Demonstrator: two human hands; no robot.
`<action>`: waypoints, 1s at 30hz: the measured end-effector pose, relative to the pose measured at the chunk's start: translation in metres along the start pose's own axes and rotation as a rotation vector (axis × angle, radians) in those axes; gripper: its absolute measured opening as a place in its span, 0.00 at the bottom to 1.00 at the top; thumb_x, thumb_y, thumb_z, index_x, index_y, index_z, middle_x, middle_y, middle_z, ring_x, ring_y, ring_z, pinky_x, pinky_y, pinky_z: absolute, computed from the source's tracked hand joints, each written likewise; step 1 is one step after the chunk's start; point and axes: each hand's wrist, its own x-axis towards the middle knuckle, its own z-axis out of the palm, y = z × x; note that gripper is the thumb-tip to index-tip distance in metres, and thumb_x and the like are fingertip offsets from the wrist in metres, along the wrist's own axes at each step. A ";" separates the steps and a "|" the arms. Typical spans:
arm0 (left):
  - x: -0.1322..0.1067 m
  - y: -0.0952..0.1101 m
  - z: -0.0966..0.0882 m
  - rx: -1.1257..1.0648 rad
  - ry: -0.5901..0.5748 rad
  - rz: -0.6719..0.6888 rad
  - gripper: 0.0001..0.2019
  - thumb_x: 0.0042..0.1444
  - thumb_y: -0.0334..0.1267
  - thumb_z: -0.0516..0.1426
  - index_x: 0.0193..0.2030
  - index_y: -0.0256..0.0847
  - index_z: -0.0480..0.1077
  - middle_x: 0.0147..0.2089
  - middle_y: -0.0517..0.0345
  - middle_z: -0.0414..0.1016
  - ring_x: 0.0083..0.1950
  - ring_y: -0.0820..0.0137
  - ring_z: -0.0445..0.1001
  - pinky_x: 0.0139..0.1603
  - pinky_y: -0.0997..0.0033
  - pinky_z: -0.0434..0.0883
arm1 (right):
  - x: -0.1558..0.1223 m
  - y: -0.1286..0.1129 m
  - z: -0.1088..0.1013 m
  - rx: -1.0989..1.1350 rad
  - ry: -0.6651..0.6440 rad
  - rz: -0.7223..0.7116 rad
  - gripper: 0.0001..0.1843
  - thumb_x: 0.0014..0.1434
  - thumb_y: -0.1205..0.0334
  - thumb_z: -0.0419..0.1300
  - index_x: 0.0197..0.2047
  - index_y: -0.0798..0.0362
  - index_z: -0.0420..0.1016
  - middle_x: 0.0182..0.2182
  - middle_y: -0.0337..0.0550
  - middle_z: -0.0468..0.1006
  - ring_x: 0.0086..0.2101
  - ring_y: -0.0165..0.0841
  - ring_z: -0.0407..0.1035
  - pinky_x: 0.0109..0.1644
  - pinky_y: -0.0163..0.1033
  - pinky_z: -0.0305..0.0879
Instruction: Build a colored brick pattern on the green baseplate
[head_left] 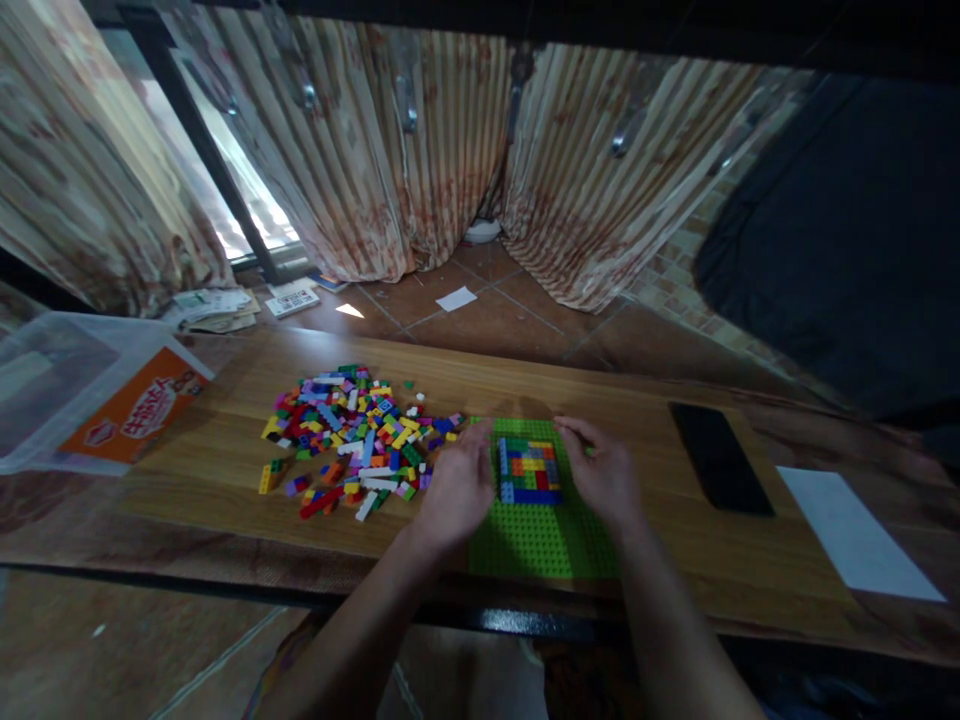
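Note:
A green baseplate (540, 540) lies on the wooden board in front of me. A small block of joined coloured bricks (529, 470) sits on its far half. My left hand (456, 490) rests on the plate's left edge, fingers curled beside the bricks. On the plate's right edge is my right hand (604, 470), its fingers bent and pinched near the upper right corner of the bricks; what they hold is too small to make out. A pile of loose coloured bricks (352, 435) spreads out just left of my left hand.
A black phone (720, 458) lies on the board at the right, with a white sheet (855, 535) beyond it. A clear plastic bin with an orange label (112, 400) stands at the far left. Curtains and papers on the tiled floor lie behind the board.

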 end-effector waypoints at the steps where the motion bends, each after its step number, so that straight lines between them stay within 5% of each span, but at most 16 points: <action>1: 0.001 -0.001 -0.003 0.000 0.022 -0.005 0.18 0.62 0.29 0.48 0.57 0.38 0.68 0.53 0.48 0.77 0.53 0.65 0.76 0.57 0.64 0.72 | -0.001 0.000 0.001 -0.030 -0.009 -0.014 0.17 0.61 0.53 0.54 0.44 0.52 0.80 0.44 0.49 0.82 0.45 0.41 0.75 0.54 0.51 0.68; 13: 0.014 -0.044 -0.076 0.148 0.352 -0.267 0.13 0.58 0.31 0.53 0.46 0.38 0.75 0.43 0.52 0.80 0.45 0.66 0.78 0.49 0.67 0.72 | -0.006 -0.003 0.014 -0.155 -0.162 -0.155 0.17 0.60 0.49 0.53 0.42 0.47 0.79 0.40 0.45 0.81 0.43 0.41 0.74 0.52 0.49 0.68; 18: 0.012 -0.060 -0.102 0.235 0.270 -0.410 0.13 0.55 0.31 0.53 0.44 0.38 0.76 0.35 0.55 0.80 0.36 0.69 0.77 0.41 0.72 0.71 | -0.008 -0.004 0.017 -0.153 -0.202 -0.164 0.16 0.60 0.50 0.53 0.42 0.46 0.80 0.42 0.45 0.81 0.44 0.41 0.74 0.52 0.49 0.68; 30: 0.002 -0.072 -0.139 0.358 0.027 -0.398 0.14 0.50 0.33 0.55 0.42 0.36 0.77 0.34 0.54 0.79 0.34 0.69 0.74 0.36 0.73 0.68 | -0.007 0.002 0.021 -0.170 -0.247 -0.116 0.16 0.57 0.50 0.55 0.42 0.46 0.79 0.43 0.44 0.81 0.45 0.42 0.73 0.53 0.51 0.67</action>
